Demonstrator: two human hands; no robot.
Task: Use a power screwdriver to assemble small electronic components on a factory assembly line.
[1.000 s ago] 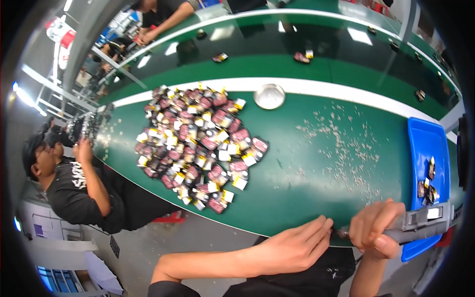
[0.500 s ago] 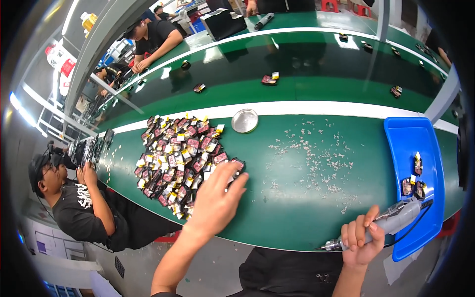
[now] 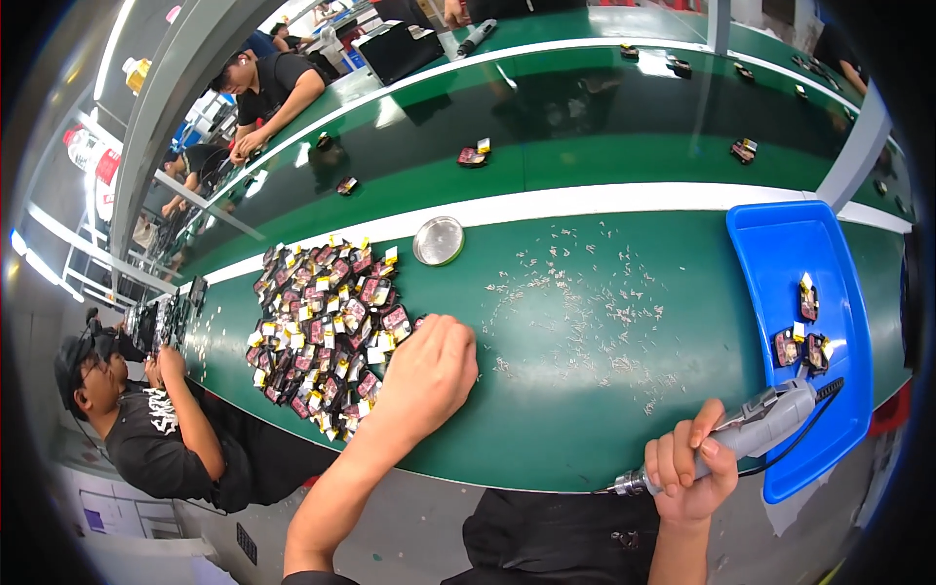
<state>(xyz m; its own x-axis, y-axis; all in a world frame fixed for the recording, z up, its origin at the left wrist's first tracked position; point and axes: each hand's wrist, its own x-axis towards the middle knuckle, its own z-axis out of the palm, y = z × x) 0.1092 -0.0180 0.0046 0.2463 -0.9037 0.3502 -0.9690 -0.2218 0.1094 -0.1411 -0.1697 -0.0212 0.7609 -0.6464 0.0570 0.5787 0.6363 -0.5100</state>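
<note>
My left hand (image 3: 437,375) is closed, fingers curled under, at the right edge of a heap of small black modules (image 3: 317,336) with pink faces and yellow-and-white tabs. Whatever its fingers hold, if anything, is hidden; a dark bit of a module peeks out behind the knuckles. My right hand (image 3: 689,468) wraps round a grey electric screwdriver (image 3: 765,424) by the bench's front edge. The tool's bit points left and its black cable trails right. Behind it, a blue tray (image 3: 751,283) holds three modules (image 3: 808,300).
Tiny pale pieces (image 3: 624,312), likely screws, lie scattered over the green bench (image 3: 546,439). A round metal dish (image 3: 438,240) stands near the white rail (image 3: 546,195). Beyond runs a belt (image 3: 585,156) carrying several modules. A co-worker (image 3: 161,429) sits at left; others work across the belt.
The whole view has shifted, moving the scene leftward. My left hand's fingers, spread over a module at the heap's edge before, are now curled closed. My right hand keeps hold of the electric screwdriver.
</note>
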